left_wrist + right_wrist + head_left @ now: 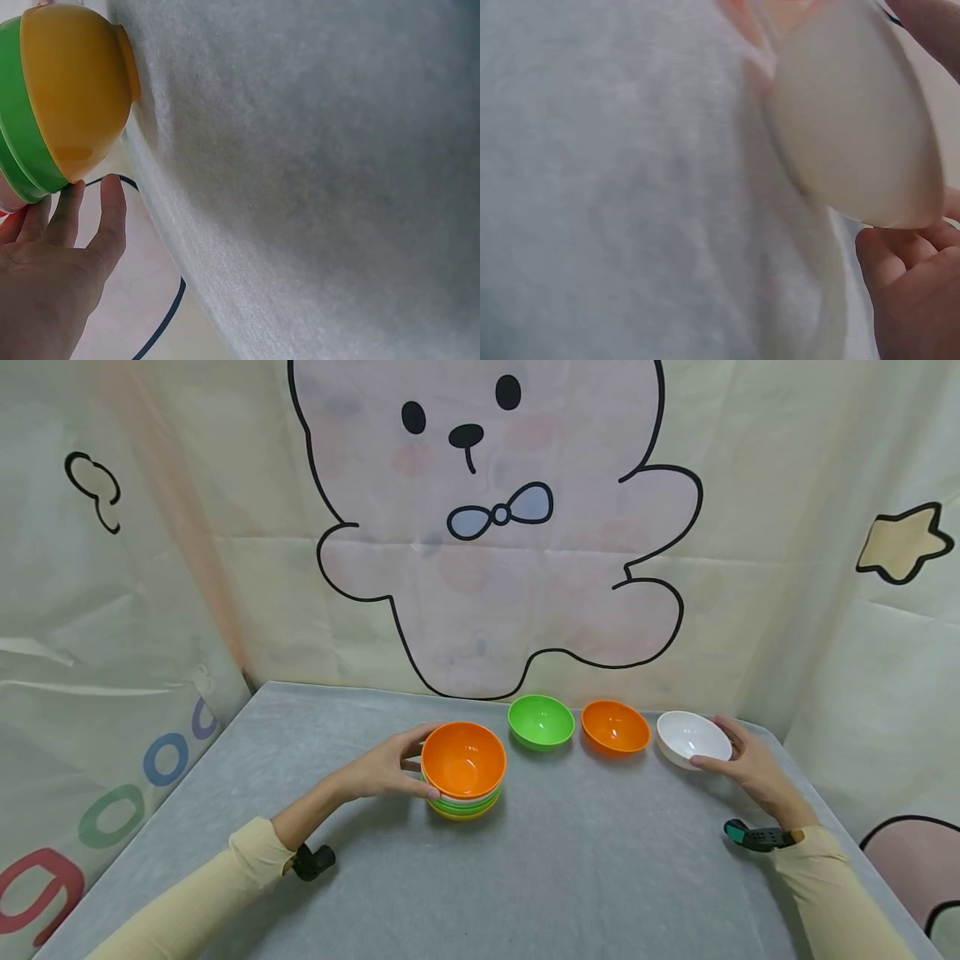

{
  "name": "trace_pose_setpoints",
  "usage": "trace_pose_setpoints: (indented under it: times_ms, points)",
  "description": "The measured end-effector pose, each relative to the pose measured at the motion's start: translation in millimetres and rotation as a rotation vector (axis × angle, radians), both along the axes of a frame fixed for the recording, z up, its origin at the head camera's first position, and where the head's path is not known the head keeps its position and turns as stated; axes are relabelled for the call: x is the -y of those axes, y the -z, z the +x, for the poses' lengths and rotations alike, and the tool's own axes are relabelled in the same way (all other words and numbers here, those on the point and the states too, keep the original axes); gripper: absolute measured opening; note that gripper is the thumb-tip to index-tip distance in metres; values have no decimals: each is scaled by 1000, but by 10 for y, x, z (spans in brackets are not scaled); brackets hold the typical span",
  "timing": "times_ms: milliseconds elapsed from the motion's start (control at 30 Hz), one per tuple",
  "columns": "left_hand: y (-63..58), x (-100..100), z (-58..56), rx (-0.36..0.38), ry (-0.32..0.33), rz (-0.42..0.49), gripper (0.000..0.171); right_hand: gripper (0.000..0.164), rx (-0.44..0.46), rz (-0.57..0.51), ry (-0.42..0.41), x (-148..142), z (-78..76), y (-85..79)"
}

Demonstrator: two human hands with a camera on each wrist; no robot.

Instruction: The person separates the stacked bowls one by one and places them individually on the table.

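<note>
My left hand (382, 768) holds the side of a stack of nested bowls, thumb at the front and fingers behind. An orange bowl (463, 760) tops the stack; below it show white and green rims and a yellow bowl (79, 82) at the bottom. At the far right of the row, a white bowl (688, 737) is gripped by my right hand (750, 768), thumb on the near rim and fingers at the far side. In the right wrist view the white bowl (855, 120) looks tilted, with fingertips along its edge.
A green bowl (541, 722) and another orange bowl (615, 727) stand in a row along the back of the grey cloth-covered table (525, 877), between the stack and the white bowl. A printed curtain (480, 610) hangs close behind the table edge.
</note>
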State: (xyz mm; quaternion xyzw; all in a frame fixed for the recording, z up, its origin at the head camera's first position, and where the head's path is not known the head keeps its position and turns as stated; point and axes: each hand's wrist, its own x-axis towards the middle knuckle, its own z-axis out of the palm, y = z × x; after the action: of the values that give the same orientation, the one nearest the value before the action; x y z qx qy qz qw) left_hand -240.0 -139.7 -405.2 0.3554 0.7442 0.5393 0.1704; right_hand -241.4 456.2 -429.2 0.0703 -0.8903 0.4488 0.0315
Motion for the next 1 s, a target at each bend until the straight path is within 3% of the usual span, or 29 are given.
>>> trace_pose_setpoints:
  times_ms: [200,533,700,1000]
  points:
    - [1,0,-1,-1,0,0,86,89,-9,-66,16,-30,78,-133]
    - [2,5,-4,-1,-7,-11,87,71,-220,-117,129,220,143,-270]
    - [-5,7,-4,5,-6,-11,86,67,-269,-225,37,466,134,-339]
    - [-9,11,-1,10,4,-3,87,65,-234,-186,-119,827,92,-371]
